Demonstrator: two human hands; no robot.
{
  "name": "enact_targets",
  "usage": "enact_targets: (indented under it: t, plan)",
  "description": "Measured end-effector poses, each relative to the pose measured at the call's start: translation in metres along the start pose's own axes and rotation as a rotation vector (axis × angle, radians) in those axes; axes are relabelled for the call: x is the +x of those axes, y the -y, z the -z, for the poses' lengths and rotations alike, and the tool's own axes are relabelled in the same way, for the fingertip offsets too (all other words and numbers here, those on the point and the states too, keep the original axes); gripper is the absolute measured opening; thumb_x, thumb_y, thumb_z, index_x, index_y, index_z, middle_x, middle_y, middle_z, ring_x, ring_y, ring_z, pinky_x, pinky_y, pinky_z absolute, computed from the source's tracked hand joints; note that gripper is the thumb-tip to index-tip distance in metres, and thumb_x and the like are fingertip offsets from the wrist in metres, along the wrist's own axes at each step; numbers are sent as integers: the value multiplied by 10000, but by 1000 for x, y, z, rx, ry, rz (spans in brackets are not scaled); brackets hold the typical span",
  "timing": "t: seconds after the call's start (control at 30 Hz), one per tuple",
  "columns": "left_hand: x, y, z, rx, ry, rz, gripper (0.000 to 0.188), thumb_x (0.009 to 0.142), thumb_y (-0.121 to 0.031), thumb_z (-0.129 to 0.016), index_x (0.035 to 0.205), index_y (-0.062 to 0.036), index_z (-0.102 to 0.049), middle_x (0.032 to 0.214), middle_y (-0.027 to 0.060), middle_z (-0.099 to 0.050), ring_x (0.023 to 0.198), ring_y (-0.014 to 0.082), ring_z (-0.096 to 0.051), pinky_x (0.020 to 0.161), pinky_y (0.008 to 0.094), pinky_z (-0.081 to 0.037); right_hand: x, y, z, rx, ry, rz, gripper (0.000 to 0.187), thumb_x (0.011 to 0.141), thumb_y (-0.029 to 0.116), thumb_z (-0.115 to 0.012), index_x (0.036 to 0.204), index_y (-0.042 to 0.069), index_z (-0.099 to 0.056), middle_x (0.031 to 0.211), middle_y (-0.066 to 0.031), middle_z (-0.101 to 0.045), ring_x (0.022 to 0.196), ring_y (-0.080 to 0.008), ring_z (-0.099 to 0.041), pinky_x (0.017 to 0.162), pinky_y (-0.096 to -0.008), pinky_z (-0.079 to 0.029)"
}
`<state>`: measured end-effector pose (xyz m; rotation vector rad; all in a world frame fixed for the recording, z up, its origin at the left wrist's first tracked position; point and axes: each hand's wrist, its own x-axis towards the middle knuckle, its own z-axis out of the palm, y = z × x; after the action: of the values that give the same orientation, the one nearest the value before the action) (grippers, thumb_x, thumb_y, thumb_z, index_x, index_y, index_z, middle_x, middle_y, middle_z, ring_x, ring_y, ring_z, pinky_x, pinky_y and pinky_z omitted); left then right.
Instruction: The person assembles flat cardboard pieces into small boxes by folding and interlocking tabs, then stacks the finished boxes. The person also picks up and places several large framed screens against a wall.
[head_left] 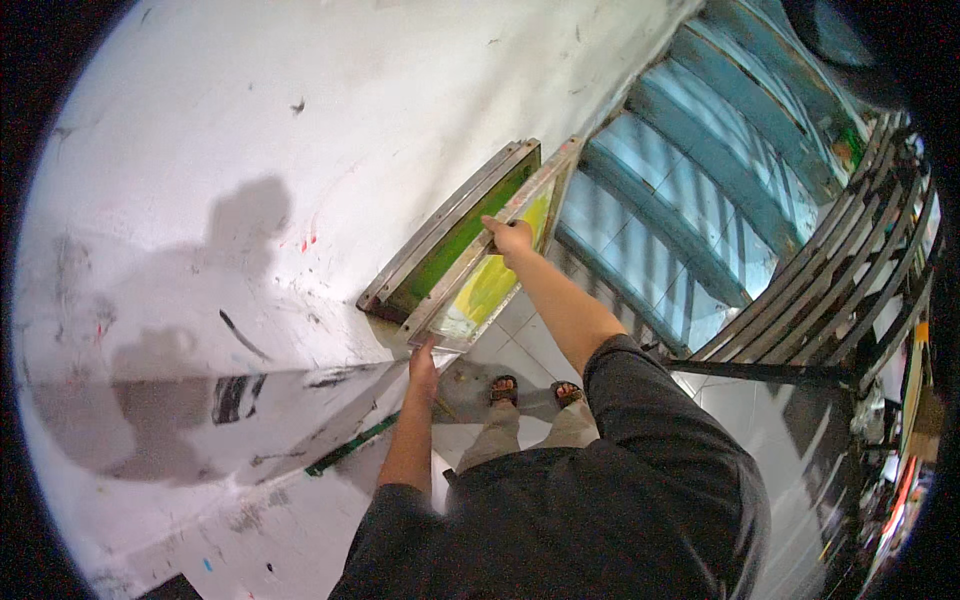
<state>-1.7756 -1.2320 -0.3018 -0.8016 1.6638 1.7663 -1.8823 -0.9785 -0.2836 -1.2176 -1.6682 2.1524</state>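
Front frame [487,287] is in both hands, beside the white wall [350,120] and in front of the person. Yellow mesh, pale rails. Long axis runs diagonally in the view: lower end toward the person's left side, far end up and right toward the blue stairs [672,180]. Frame is tilted, not flat; mesh side turned toward the person.

Left grip [424,368]: closed on the lower short end, near the corner. Some of its fingers are hidden, so the exact wrap is unclear.
Right grip [512,240]: clamped on the wall-side long rail, about midway up; thumb over the rail, forearm crossing the mesh.

Rear frame [425,268], green mesh, leans against the wall just behind, long axis roughly along the front one. Gap between the two is a narrow wedge; can't tell if they touch at the lower end. What carries the rear frame's lower edge is hidden.

Edges: wall closes off the left. Far end of the front frame comes close to the lower stairs in the view. Slatted rack [820,275] stands well apart on the right. Open room is the tiled floor [515,345] between frame and sandals [503,391]. Green strip [352,446] lies low along the wall, left of the feet.
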Motion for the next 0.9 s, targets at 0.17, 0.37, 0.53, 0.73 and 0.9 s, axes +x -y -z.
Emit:
enact_targets:
  t: [0.17,0.37,0.53,0.73,0.9]
  plan:
    - [44,63,43,86,105,148,589,775,-402,-567,1241,-94,-381,1188,86,-454,1080,229,-435,896,387,-317,5,-13,-54,7,-105,28,352,696,194,-721,826,-68,-524,744,-120,-580,570,-183,-578,463,-311,-487]
    - [19,66,69,240,200,233,594,772,-468,-550,1231,-124,-398,1217,103,-413,1111,251,-412,910,446,-296,22,-16,-51,-281,-73,20,563,721,315,-669,1058,-95,-480,994,-215,-557,881,-274,-566,759,-338,-464]
    - [-11,49,70,267,84,256,638,763,-483,-552,1248,-102,-392,1202,120,-445,1039,249,-472,837,428,-335,-96,-13,64,-659,88,8,672,804,422,-529,1280,-9,-330,1275,-218,-385,1160,-281,-406,961,-341,-325]
    - [32,86,33,368,396,208,691,761,-493,-540,1280,-77,-350,1211,148,-463,1091,288,-454,920,464,-291,-217,-264,397,-1554,82,88,419,825,404,-473,1038,56,-571,980,-203,-590,878,-318,-568,778,-365,-453]
    - [-27,126,-91,784,445,295,645,807,-498,-436,1307,-115,-299,1239,125,-444,1111,263,-441,946,435,-266,-444,-367,531,-66,-913,-812,166,735,175,-596,867,73,-597,731,-100,-602,557,-228,-556,497,-379,-470]
